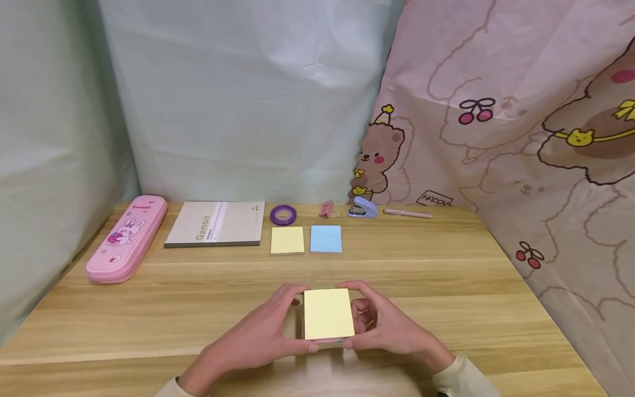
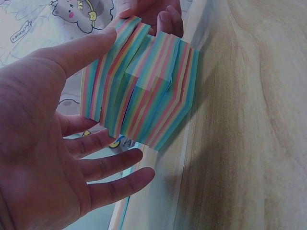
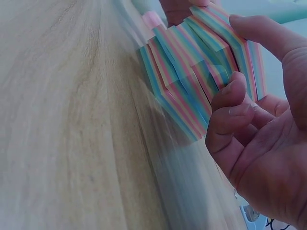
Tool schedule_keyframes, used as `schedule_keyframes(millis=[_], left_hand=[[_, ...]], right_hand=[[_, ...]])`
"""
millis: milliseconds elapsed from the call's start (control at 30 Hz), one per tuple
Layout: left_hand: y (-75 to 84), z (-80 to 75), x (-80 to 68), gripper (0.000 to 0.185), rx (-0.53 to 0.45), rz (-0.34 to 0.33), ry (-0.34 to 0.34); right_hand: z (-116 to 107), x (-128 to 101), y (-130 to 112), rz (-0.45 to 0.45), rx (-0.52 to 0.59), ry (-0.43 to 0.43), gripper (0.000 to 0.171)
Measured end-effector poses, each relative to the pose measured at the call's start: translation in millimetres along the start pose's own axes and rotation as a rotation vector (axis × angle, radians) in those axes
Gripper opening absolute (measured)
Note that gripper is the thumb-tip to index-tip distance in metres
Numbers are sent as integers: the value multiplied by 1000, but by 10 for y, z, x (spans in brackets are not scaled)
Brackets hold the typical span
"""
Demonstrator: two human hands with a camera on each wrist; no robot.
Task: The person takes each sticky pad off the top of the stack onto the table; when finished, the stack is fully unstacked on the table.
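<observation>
Sticky-note stack [image 1: 329,313]: near middle of the worktop [image 1: 446,286], pale yellow sheet on top, sides banded in blue, yellow and pink, layers unevenly stepped; whether its underside touches the worktop, I cannot tell.
Left hand [image 1: 258,333]: partly closed, pinching the stack's left side, thumb on the near edge, forefinger at the far corner, lower fingers spread loose.
Right hand [image 1: 392,325]: also partly closed, pinching the right side with thumb and forefinger, other fingers curled in beside it.
Pencil case [image 1: 126,240]: pink, with a rabbit on its lid, lying at the left of the worktop.
Yellow pad [image 1: 287,240] and blue pad [image 1: 326,239]: side by side beyond the hands, a small gap between.
Notebook [image 1: 215,223]: flat, right of the pencil case, lettered "Gambit".
Back row, left to right: purple tape roll [image 1: 283,223], pink binder clip [image 1: 326,209], pale blue stapler [image 1: 364,207], pink pen [image 1: 408,213] lying crosswise.
Pale green cloth [image 1: 248,110]: hanging behind and at the left.
Pink cloth [image 1: 496,165]: at the right, printed with bears and cherries.
</observation>
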State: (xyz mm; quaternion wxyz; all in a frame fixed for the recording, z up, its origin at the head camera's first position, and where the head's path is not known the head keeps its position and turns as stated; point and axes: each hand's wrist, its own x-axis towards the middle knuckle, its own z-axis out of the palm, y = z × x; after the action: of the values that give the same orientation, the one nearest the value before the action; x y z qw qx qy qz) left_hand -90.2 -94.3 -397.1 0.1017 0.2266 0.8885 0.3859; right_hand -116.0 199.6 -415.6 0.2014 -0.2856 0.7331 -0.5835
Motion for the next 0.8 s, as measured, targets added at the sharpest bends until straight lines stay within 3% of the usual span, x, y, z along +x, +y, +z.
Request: schedule_keyframes(millis=[267, 800], left_hand=[[-8, 2, 2, 95, 1, 1, -2], [13, -1, 3, 94, -25, -23, -16]], right_hand=[[-8, 9, 41, -14, 64, -2, 81], [-113, -1, 88, 14, 63, 23, 84]])
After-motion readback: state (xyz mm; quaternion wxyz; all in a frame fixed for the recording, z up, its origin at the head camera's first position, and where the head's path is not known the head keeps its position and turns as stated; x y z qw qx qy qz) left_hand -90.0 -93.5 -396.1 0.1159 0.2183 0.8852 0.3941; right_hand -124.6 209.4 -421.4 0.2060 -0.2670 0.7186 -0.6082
